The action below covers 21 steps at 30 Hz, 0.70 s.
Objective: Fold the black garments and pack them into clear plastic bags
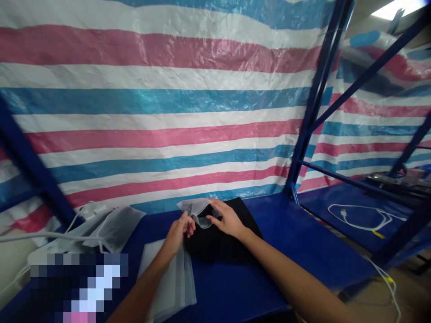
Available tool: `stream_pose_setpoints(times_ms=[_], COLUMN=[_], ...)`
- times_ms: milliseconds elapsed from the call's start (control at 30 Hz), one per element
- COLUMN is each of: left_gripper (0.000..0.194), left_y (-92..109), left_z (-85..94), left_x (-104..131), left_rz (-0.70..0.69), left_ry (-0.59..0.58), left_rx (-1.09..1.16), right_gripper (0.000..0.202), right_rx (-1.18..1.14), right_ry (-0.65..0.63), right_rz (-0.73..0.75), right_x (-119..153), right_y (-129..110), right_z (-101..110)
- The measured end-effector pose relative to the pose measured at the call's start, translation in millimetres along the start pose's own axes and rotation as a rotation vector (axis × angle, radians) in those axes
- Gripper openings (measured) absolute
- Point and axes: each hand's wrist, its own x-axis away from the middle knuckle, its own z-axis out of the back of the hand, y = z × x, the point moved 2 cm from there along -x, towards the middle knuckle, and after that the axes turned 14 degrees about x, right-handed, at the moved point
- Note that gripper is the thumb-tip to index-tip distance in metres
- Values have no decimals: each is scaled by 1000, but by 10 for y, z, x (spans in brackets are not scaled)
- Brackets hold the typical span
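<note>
Near the middle of the blue surface, a translucent bag is held over black cloth. My left hand is at the bag's left side with its fingers curled in; whether they grip its edge is hard to make out. On the bag's right side, my right hand has its fingers on the bag's opening, thumb and fingers apart around its edge. Something dark shows inside the opening. Below my left forearm lies a stack of flat translucent bags.
More translucent bags and white cables lie at the left, beside a pixelated area. Blue metal posts frame the blue table. Striped sheeting hangs behind. A white cable rests on the surface at right.
</note>
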Motion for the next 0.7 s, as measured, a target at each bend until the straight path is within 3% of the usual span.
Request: stream_pose_setpoints(times_ms=[100,200,367,467,567,700], left_gripper=[59,49,40,36,40,50], left_y=[64,90,99,141,158,128], left_z=[63,102,-13,-71,-74,19], left_x=[-1,1,18,48,62,49], left_rz=[-181,-268,-163,-213,-238,-229], left_ry=[246,383,168,165,157,175], left_rx=[-29,-7,-73,-144,-210,-334], right_gripper=[63,68,52,52,55,50], right_rx=[-307,-690,-1020,-1075,-1081,-1089], right_ry=[95,30,-143,-222,-186,-151], right_rz=[-262,-476,-615,-605,-603,-734], right_x=[-42,-49,0,23,30,47], right_y=[52,27,-194,-317,-365,-315], right_z=[-19,-84,-159,-165,-174,-259])
